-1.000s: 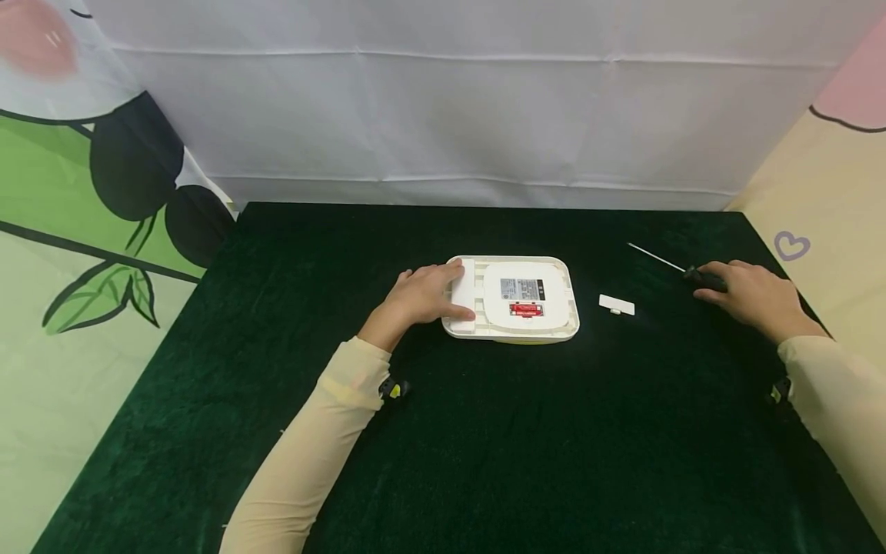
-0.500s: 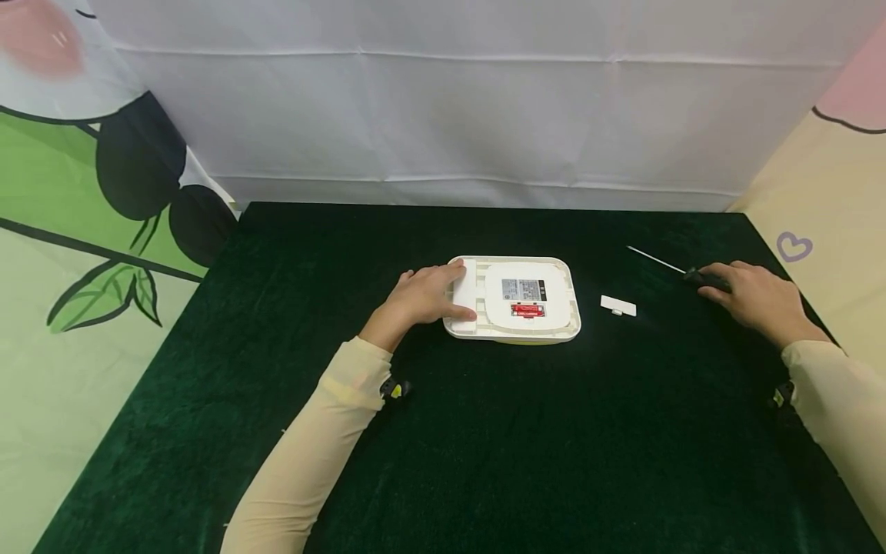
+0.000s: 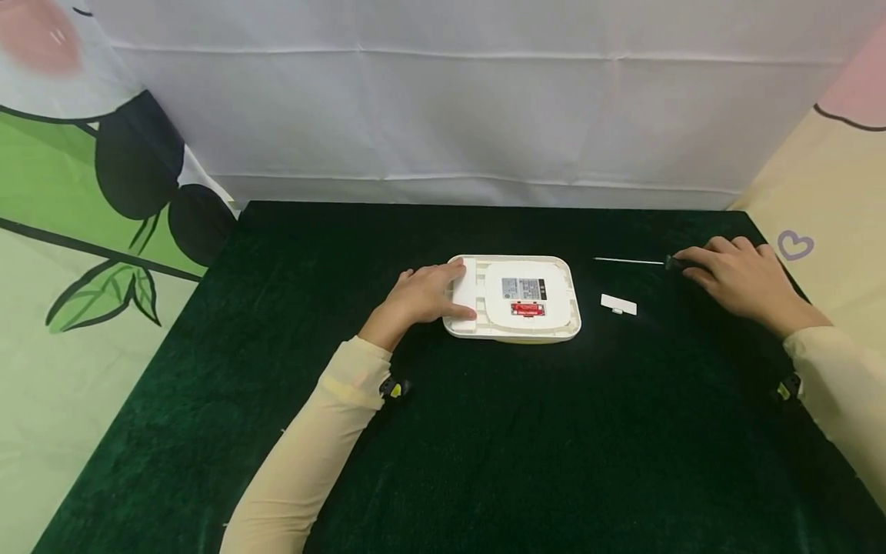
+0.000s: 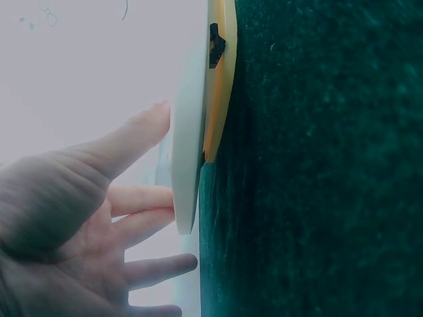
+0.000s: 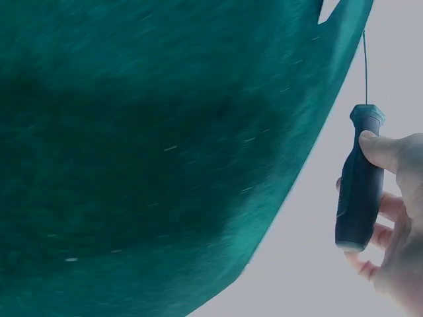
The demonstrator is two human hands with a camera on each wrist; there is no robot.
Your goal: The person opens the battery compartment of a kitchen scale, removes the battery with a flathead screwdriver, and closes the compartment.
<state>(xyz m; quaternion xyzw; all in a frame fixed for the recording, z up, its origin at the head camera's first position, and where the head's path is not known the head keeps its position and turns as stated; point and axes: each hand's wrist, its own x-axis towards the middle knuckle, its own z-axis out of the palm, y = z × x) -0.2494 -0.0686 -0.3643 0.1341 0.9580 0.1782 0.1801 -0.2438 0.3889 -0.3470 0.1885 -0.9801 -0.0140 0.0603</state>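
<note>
A white rounded-rectangular device (image 3: 564, 304) lies underside up on the dark green cloth, with red batteries (image 3: 527, 309) in its compartment. My left hand (image 3: 422, 295) rests on its left end, thumb and extended fingers spread along a white panel; in the left wrist view, the thumb and two fingers touch the device's edge (image 4: 188, 132), above a yellow part. At the right, my right hand (image 3: 744, 277) holds a screwdriver, its dark handle (image 5: 360, 185) between thumb and fingers. The thin metal shaft (image 3: 630, 261) points left. A small white battery cover (image 3: 618, 304) lies between device and screwdriver.
The green cloth (image 3: 484, 462) covers the table, whose right edge runs close by my right hand. A white fabric backdrop (image 3: 471, 115) hangs behind, with printed cloth panels at the left (image 3: 111, 308) and right (image 3: 831, 185).
My right hand has lifted the screwdriver up and slightly left, and its shaft has swung from slanting to nearly level across the view. The left hand, device and cover have stayed in place.
</note>
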